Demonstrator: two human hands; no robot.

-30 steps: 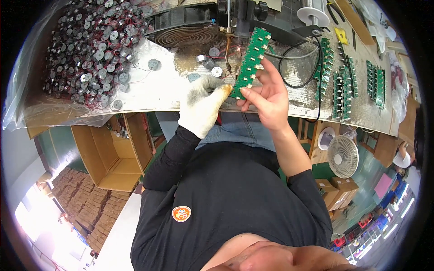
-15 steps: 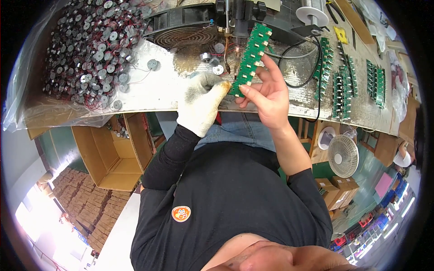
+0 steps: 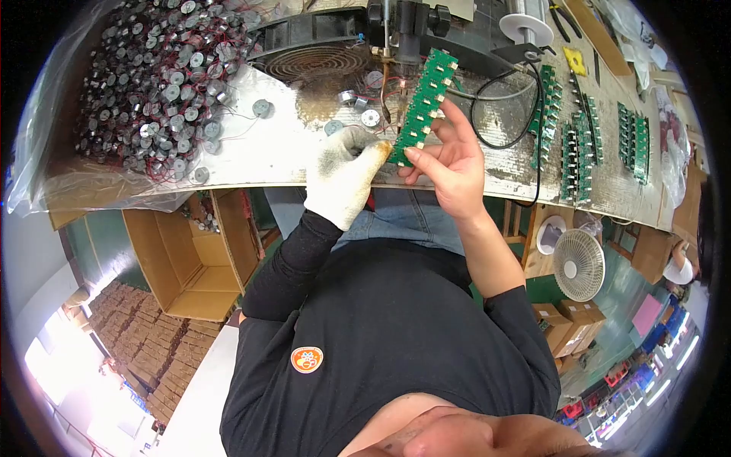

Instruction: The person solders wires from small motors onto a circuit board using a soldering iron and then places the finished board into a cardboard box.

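My bare right hand [image 3: 454,166] holds a long green circuit board [image 3: 425,103] by its near end, thumb on top and fingers bent around the edge. The board is tilted, its far end leaning right, and small white connectors run along it. My left hand [image 3: 341,174], in a white glove with stained fingertips, is closed in a pinch at the board's near left corner. What it pinches is hidden. Just left of the board, a thin brown metal tip [image 3: 386,108] points down from an upright stand [image 3: 411,30]. Loose round metal parts [image 3: 370,118] lie beyond my left hand.
A big heap of round metal parts with red wires [image 3: 164,91] fills the left. Behind stands a black fan with a coiled grille [image 3: 314,61]. To the right are a wire spool [image 3: 525,29], a looping black cable [image 3: 474,122] and more green boards [image 3: 576,160]. Below is an open cardboard box [image 3: 202,293].
My left hand has shifted slightly right and nearer to me. The board's far end has dropped a little toward me; my right hand keeps its grip.
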